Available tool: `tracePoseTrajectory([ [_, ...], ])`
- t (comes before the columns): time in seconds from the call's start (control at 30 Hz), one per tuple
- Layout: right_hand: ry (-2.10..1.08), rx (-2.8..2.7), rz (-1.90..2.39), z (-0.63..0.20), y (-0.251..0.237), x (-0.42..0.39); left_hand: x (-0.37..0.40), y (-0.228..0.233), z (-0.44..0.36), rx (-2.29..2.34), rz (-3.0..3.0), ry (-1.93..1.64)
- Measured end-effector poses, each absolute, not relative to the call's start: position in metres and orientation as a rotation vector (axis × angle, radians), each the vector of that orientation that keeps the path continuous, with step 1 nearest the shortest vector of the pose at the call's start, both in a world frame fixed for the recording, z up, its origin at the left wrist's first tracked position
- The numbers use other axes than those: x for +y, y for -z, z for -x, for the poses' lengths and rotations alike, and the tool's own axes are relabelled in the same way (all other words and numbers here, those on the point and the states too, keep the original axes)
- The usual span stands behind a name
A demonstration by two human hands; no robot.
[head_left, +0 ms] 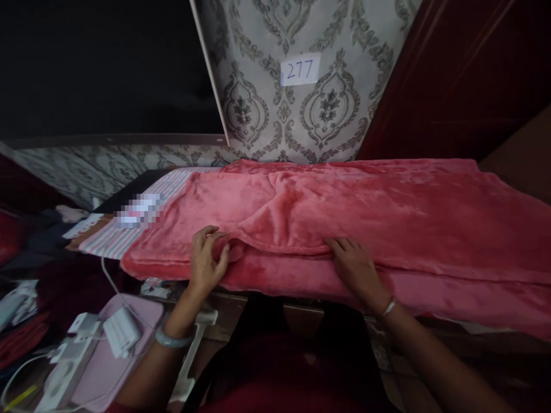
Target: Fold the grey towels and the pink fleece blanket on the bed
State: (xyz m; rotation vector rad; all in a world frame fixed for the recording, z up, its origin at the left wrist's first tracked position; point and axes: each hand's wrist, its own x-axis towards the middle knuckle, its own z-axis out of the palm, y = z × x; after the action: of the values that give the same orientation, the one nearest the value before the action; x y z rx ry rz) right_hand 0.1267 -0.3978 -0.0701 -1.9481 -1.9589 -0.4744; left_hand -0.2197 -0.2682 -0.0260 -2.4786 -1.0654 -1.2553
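A plush pink-red blanket [400,212] lies folded in layers along a long surface in front of me. My left hand [205,261] is at the front edge of its upper layer, fingers curled over the lifted edge and thumb below. Beside that hand the edge bulges up into a small open fold. Farther right, my right hand [355,267] has its fingers closed on the same edge, palm down; its thumb is hidden. Between the hands the edge runs nearly straight, and wrinkles rise in the cloth behind it.
A large dark screen [107,69] stands behind on the left. Striped cloth [103,244] shows past the blanket's left end. Lower left, a white power strip [69,361] and a white adapter [121,331] lie with cables by a pink stool-like top [144,312]. A dark red panel [451,80] rises at right.
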Motion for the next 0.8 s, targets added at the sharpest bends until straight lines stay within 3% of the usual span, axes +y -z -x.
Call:
tracePoseTrajectory([
  [0.4, 0.186, -1.477, 1.623, -0.162, 0.072, -0.376, -0.277, 0.054, 0.216, -1.185, 2.582, 0.74],
  [0.57, 0.111, -1.226, 1.586, -0.178, 0.063, -0.369, -0.268, 0.065, 0.226, -1.003, 2.58, 0.865],
  [0.8, 0.2, -1.334, 1.584, -0.179, 0.057, -0.388, -0.264, 0.073, 0.236, -0.861, 2.506, 1.102],
])
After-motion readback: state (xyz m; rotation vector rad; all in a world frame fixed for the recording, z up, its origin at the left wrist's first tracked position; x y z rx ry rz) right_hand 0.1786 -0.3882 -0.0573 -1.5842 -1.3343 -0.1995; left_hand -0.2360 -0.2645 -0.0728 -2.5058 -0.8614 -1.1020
